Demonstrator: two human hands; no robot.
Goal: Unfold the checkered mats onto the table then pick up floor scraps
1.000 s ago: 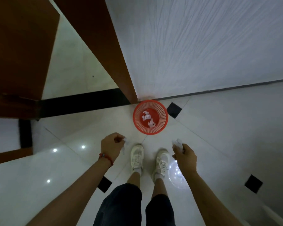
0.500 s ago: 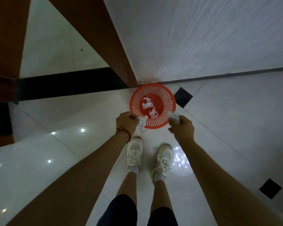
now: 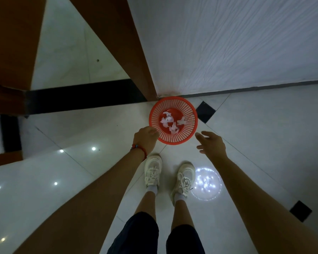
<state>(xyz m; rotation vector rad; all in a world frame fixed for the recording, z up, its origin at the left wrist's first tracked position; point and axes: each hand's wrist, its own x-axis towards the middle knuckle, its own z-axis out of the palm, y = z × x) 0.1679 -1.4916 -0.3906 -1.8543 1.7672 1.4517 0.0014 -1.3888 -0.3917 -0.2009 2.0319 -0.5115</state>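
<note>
Comparing with half a second back, we see both hands emptied; the white scraps [image 3: 171,121] they pinched now lie inside the red basket [image 3: 189,129], which stands on the floor against the wall corner; our right hand [image 3: 212,144] is spread and released just beside the rim; our left hand [image 3: 145,139] hangs at the rim, fingers loosely curled, grasping nothing; we judge this load dropped, the scrap-collecting step close to done.
</note>
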